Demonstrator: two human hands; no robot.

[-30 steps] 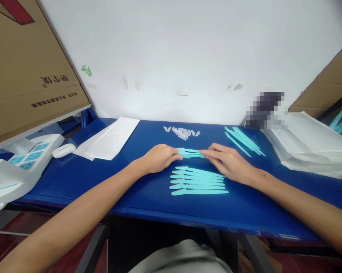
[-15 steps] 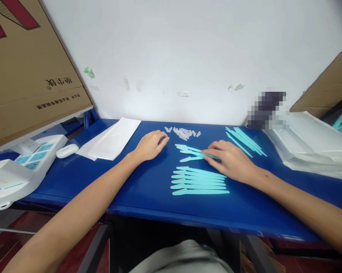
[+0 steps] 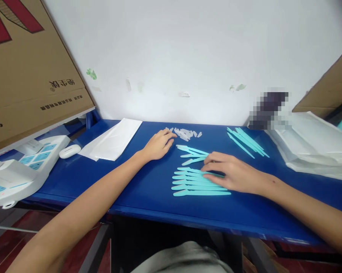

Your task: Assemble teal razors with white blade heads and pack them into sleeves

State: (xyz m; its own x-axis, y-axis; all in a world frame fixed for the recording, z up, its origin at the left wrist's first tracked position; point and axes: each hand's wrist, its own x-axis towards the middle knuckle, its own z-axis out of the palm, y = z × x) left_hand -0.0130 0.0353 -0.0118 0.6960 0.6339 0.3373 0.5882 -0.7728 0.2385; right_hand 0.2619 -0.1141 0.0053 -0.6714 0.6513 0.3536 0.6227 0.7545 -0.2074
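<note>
My left hand (image 3: 159,145) reaches to the left end of a small heap of translucent blade caps (image 3: 185,134). Its fingers are stretched out, the fingertips at the nearest caps; whether they touch is unclear. My right hand (image 3: 230,172) hovers over or rests on the handle ends of a row of turquoise eyebrow razors (image 3: 199,186), fingers and thumb apart. Several razors there lie side by side, heads to the left. Just above that row, a few more razors (image 3: 189,154) lie fanned out, their handle ends partly hidden by my right hand.
More turquoise razors (image 3: 247,142) lie slanted at the back right of the blue table (image 3: 142,189). White plastic bags (image 3: 315,144) are at the right, white sheets (image 3: 116,140) at the left. A white case (image 3: 70,151), a power strip (image 3: 42,155) and a cardboard box (image 3: 31,68) stand farther left.
My right hand has left the fanned razors and moved down toward the row below. My left hand has moved slightly right, to the caps, its fingers stretching out.
</note>
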